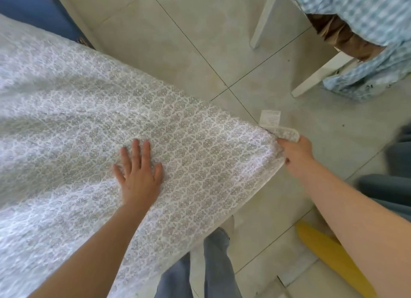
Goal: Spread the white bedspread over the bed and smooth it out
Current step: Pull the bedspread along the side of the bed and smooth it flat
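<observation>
Right hand [295, 157] pinches the bedspread [89, 119] corner; left hand [138, 175] lies flat, fingers spread.

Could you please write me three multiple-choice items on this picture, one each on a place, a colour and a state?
1. Where does the left hand lie?
A. flat on top of the bedspread
B. on the floor tiles
C. on the chair leg

2. What colour is the long object on the floor at lower right?
A. red
B. yellow
C. black

3. What is the right hand doing?
A. hanging free
B. pressing flat on the tiles
C. gripping the bedspread's corner beside the label

Key:
1 A, the palm and spread fingers rest on the patterned cloth.
2 B, it shows plain yellow against the pale tiles.
3 C, the fingers close on the cloth's edge at the corner.
</observation>
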The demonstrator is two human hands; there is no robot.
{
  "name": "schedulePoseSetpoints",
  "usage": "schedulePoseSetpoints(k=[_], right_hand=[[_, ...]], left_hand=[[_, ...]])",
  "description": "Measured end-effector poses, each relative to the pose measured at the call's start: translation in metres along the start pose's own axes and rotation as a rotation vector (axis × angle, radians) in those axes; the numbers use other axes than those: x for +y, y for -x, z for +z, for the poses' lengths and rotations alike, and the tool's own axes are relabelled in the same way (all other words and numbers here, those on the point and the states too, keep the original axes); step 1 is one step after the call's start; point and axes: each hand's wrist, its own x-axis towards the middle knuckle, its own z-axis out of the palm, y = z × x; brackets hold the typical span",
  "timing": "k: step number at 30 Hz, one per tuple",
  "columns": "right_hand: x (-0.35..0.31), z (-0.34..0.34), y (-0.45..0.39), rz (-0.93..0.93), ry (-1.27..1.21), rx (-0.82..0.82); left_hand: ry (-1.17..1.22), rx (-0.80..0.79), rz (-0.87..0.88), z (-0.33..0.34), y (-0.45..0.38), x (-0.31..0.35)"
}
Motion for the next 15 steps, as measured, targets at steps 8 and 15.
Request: schedulePoseSetpoints(k=[8,15], right_hand=[[-0.003,0.071,0.019,-0.171,1.070,-0.168],[-0.061,0.194,0.090,-0.493,0.811,-0.564]], left_hand=[[0.054,-0.006,0.044,-0.002,-0.001,-0.004],[0.075,0.049,-0.009,-0.022,-0.019,-0.041]])
